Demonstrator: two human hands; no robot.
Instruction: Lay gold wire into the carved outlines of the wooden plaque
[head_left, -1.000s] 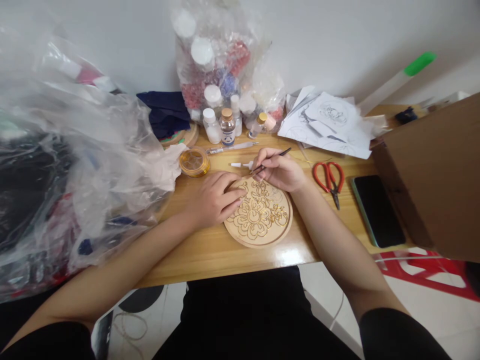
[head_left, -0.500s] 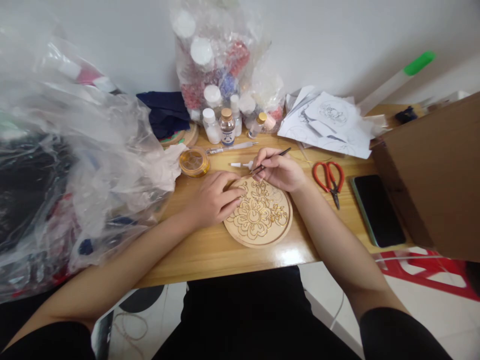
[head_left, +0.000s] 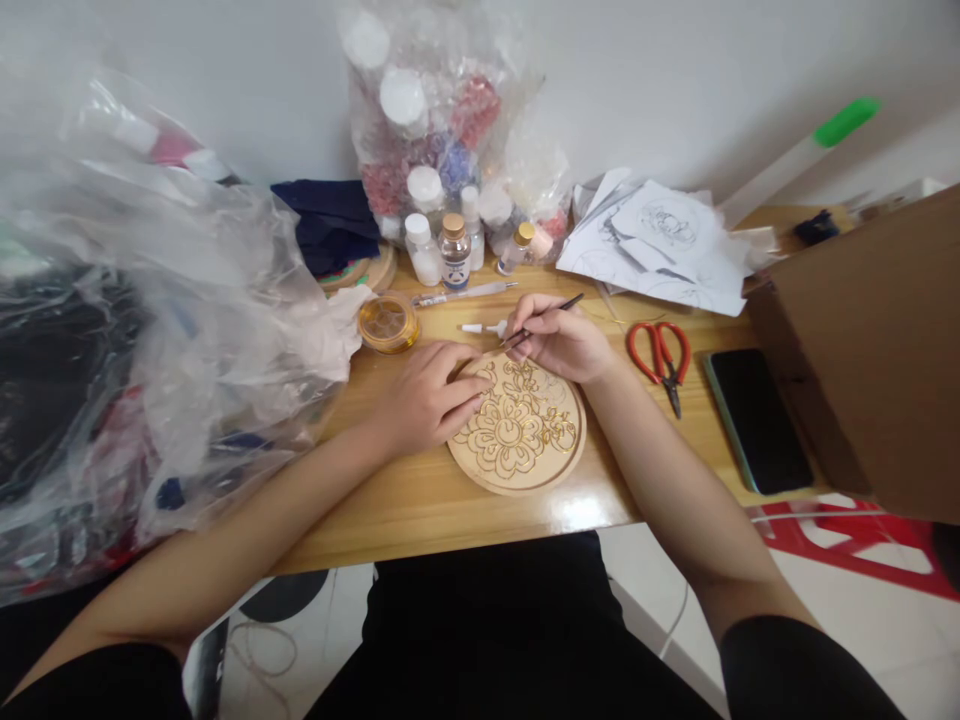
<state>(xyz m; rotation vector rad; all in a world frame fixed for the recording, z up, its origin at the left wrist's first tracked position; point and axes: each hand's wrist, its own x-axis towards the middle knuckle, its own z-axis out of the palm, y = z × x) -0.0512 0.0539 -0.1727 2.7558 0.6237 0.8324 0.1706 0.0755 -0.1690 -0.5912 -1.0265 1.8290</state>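
A round wooden plaque (head_left: 517,475) lies flat on the table, with a flower pattern outlined in gold wire on its face. My left hand (head_left: 435,397) rests on its left edge, fingers slightly apart and stretched over the rim, holding nothing. Between the thumb and fingers of my right hand (head_left: 562,338) is a pair of thin dark tweezers (head_left: 571,302), slanting down to the left. Their tips are near the plaque's upper edge; whether they grip any wire is too small to tell. Behind my right fingers lies a small white-tipped tube (head_left: 472,328), partly hidden.
A spool of gold wire (head_left: 388,322) and a pen (head_left: 465,294) lie beyond my left hand. Red-handled pliers (head_left: 660,360) and a phone (head_left: 757,420) lie to the right, by a cardboard box (head_left: 870,350). Bottles (head_left: 455,255), papers (head_left: 660,240) and plastic bags (head_left: 225,300) line the table.
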